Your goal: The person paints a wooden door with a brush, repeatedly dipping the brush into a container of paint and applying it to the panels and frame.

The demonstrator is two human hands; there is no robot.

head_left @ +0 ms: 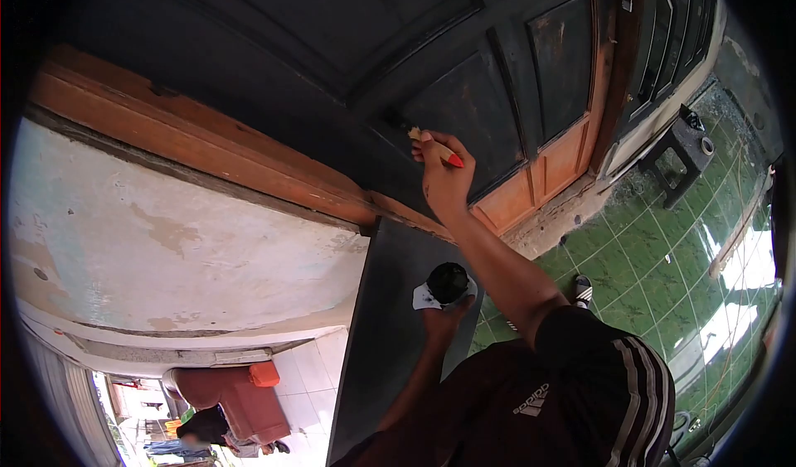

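at the dark door (431, 44): right hand (448, 183) pinching the brush (453, 159), head close to the surface, contact unclear. left hand (445, 322) curled round the cup (424, 299), fingers partly hidden. probably coating; next stroke seems to call for steady wrist, level cup.

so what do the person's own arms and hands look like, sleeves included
The right hand and left hand are ungloved, with bare forearms. The dark shirt has a short right sleeve, pale stripes and a white adidas logo.
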